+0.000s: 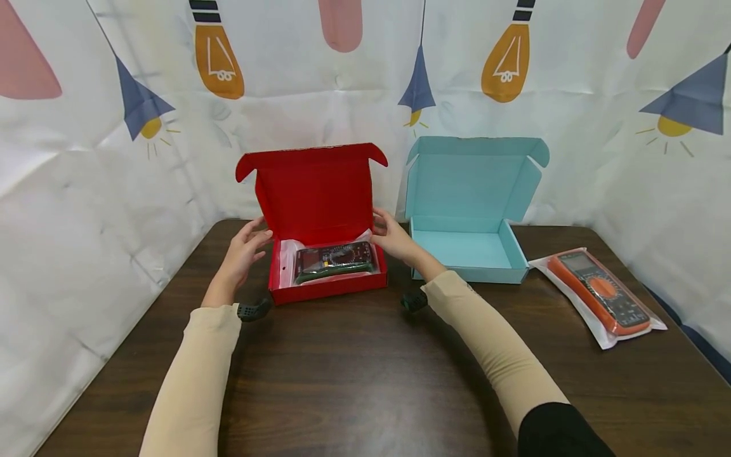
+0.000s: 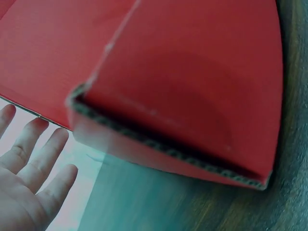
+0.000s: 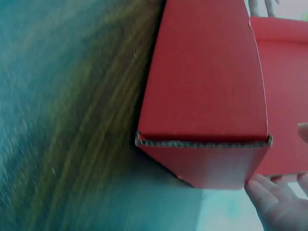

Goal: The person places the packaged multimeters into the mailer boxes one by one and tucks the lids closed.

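A red cardboard box (image 1: 328,292) stands with its lid (image 1: 314,197) raised. Inside lies a dark multimeter (image 1: 334,261) in clear plastic wrap over pale padding. My left hand (image 1: 237,254) is at the box's left side, its fingers spread and fairly straight beside the lid; the left wrist view shows them near the lid's edge. On the opposite side, my right hand (image 1: 396,240) has its fingers at the right rear corner, loosely bent. In the right wrist view those fingers (image 3: 267,195) appear to touch the box's corner; neither hand grips anything visible.
To the right stands an open light-blue box (image 1: 468,274) with its lid up. Farther right, an orange multimeter (image 1: 599,289) in a plastic bag lies on the dark wooden table (image 1: 354,381). A patterned white cloth (image 1: 365,108) hangs behind.
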The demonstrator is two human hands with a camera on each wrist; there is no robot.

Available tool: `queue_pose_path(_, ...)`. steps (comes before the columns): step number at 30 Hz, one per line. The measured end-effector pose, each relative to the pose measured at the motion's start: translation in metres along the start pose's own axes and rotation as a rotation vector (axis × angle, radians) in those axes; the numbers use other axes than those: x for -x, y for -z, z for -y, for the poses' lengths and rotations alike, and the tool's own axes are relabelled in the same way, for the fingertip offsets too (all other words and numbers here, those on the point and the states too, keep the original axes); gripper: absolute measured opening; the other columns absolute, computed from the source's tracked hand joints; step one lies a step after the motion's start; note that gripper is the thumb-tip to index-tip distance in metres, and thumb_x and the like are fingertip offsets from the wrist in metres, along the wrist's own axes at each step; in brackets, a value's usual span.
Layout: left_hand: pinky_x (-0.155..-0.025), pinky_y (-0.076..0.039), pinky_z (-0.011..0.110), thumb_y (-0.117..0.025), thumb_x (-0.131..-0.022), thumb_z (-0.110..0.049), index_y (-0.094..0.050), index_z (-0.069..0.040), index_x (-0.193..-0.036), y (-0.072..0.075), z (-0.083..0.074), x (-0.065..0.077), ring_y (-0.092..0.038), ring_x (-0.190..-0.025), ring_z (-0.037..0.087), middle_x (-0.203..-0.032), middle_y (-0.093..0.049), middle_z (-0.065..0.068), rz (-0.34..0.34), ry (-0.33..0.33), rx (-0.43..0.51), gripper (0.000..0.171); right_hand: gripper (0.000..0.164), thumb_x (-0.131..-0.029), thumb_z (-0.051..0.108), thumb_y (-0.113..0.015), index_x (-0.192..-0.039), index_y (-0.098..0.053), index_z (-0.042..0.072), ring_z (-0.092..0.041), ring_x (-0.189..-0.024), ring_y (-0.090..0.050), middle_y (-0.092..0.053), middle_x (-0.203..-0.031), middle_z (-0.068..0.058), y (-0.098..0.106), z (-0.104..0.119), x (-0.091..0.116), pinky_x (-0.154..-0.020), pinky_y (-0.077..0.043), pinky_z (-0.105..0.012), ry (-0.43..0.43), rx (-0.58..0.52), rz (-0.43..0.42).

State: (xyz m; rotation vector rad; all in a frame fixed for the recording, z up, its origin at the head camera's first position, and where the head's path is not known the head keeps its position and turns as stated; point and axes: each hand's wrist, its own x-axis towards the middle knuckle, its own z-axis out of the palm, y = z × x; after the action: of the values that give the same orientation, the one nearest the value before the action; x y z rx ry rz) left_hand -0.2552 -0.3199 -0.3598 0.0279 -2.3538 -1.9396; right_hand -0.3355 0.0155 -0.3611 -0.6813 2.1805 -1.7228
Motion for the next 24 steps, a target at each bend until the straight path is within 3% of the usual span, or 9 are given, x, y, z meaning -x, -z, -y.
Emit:
queue_pose_path(9, -0.119, -0.024, 0.060, -0.046, -0.106, -0.028, -0.016, -0.007, -0.164, -0.004, 0.000, -0.003, -0.032, -0.146, 0.043, -0.162, -0.029, 0.027, -0.008, -0.003, -0.003, 0.069, 0.074, -0.102, 0.004, -0.056, -0.163, -0.013, 0.008, -0.044, -0.147, -0.032, -0.021, -0.165, -0.022, -0.007, -0.003, 0.002, -0.112, -0.039, -0.053, 0.023, 0.019, -0.025)
queue_pose_path(17, -0.119, -0.023, 0.059, -0.043, -0.105, -0.022, -0.014, -0.007, -0.165, -0.006, -0.001, -0.009, -0.027, -0.149, 0.040, -0.164, -0.027, 0.025, -0.017, 0.005, 0.001, 0.068, 0.077, -0.099, 0.004, -0.056, -0.164, -0.016, 0.011, -0.040, -0.146, -0.035, -0.025, -0.164, -0.021, -0.014, -0.007, 0.001, -0.109, -0.044, -0.053, 0.045, 0.103, -0.080)
queue_pose_path(24, -0.118, -0.024, 0.062, -0.045, -0.105, -0.024, -0.013, -0.006, -0.165, -0.006, -0.001, -0.011, -0.028, -0.148, 0.044, -0.161, -0.029, 0.029, -0.031, -0.010, -0.049, 0.070, 0.069, -0.102, 0.009, -0.056, -0.162, -0.022, 0.008, -0.041, -0.142, -0.040, -0.031, -0.161, -0.021, -0.007, -0.004, 0.001, -0.110, -0.042, -0.052, 0.018, 0.063, -0.095)
